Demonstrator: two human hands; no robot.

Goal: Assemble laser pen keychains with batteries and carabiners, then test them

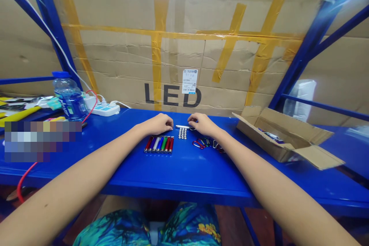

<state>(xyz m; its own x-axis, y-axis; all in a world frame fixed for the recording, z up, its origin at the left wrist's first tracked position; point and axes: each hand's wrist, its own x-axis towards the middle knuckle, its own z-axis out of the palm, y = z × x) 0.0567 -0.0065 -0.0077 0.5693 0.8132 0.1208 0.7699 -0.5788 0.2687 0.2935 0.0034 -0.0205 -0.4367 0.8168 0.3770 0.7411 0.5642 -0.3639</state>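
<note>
My left hand (160,124) rests on the blue table with its fingers curled in; a tiny pale spot shows at the fingertips, too small to name. Just below it lies a row of several small tube-shaped flashlights (159,144) in red, blue, silver and green. Across from it, my right hand (201,123) has its fingers bent together at the right end of a slim silver tube (182,127); what they pinch is hidden. Between the hands, button cells (182,134) stand in neat rows. Coloured carabiner clips (198,144) lie below my right wrist, partly covered by the forearm.
At the right stands an open cardboard box (276,150) with metallic items inside. A blue-capped bottle (69,96) and a white power strip (105,108) are at the left, near a red cable (21,182). A large cardboard panel (129,57) closes off the back.
</note>
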